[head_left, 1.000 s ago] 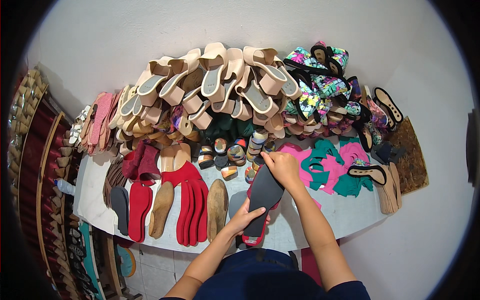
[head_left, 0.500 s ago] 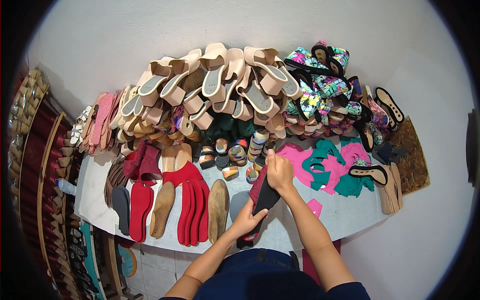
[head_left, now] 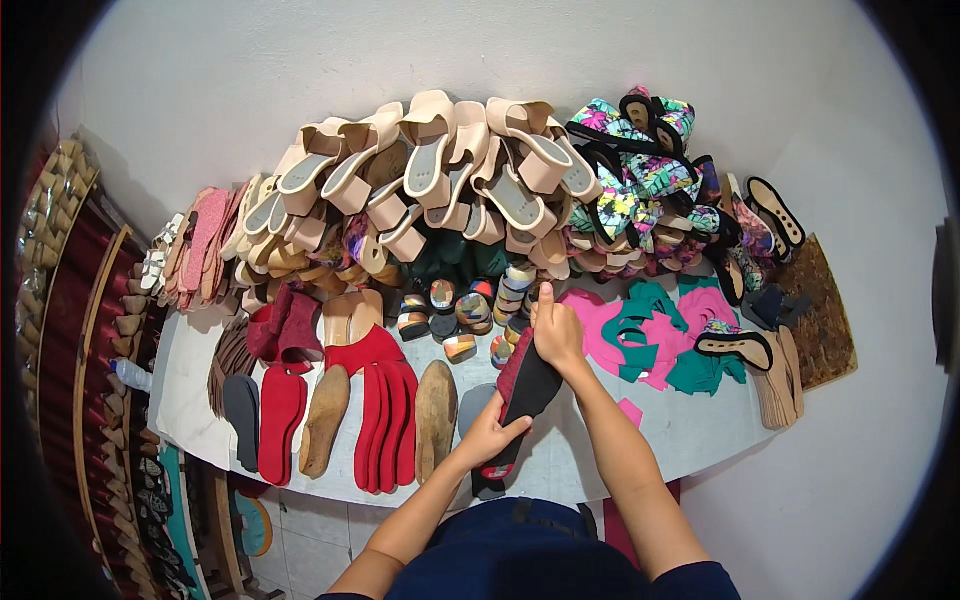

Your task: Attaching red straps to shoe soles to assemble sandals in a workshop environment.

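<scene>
As hands (head_left: 490, 437) (head_left: 558, 335) grip, dark sole (head_left: 533, 386) now tilted

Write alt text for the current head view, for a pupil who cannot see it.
A person's left hand and right hand hold a dark-and-red shoe piece above a pale table. Red soles, wooden lasts and pink and green cutouts lie on it, with beige sandals heaped behind.

On the desk (head_left: 700, 440) I see sandals (head_left: 427, 180) heaped at the back, the wall (head_left: 400, 50) behind them and blocks (head_left: 474, 312) before them. Along the front left, soles (head_left: 282, 425) and lasts (head_left: 325, 425) lie side by side. The shoe (head_left: 533, 385) is held right of the lasts; scraps (head_left: 610, 340) lie farther right.
</scene>
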Available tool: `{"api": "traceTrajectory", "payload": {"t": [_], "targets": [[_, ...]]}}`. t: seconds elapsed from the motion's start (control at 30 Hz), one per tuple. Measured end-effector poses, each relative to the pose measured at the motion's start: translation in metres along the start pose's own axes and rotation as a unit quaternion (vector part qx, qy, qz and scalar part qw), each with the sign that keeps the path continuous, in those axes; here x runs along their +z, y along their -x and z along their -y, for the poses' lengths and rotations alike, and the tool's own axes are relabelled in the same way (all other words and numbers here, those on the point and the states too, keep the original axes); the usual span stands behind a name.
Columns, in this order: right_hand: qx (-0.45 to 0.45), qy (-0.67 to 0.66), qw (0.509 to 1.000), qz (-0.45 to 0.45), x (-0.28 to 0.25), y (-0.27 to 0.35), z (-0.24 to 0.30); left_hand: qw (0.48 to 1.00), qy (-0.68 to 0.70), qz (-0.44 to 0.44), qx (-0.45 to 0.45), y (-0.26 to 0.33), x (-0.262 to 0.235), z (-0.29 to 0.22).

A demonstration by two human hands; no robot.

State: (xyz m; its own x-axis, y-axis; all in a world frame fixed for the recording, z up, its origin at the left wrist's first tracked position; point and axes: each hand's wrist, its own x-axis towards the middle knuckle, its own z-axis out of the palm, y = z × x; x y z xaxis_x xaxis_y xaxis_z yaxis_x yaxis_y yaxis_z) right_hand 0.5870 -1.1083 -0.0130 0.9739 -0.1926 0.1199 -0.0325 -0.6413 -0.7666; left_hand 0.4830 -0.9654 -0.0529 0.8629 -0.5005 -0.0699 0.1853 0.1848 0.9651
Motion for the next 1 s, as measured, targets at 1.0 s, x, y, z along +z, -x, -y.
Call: {"api": "traceTrajectory", "payload": {"t": [1.0], "targets": [[0.164, -0.55, 0.808, 0.134, -0.012, 0.051, -0.008, 0.726, -0.648, -0.223, 0.064, -0.001, -0.001, -0.002]]}}
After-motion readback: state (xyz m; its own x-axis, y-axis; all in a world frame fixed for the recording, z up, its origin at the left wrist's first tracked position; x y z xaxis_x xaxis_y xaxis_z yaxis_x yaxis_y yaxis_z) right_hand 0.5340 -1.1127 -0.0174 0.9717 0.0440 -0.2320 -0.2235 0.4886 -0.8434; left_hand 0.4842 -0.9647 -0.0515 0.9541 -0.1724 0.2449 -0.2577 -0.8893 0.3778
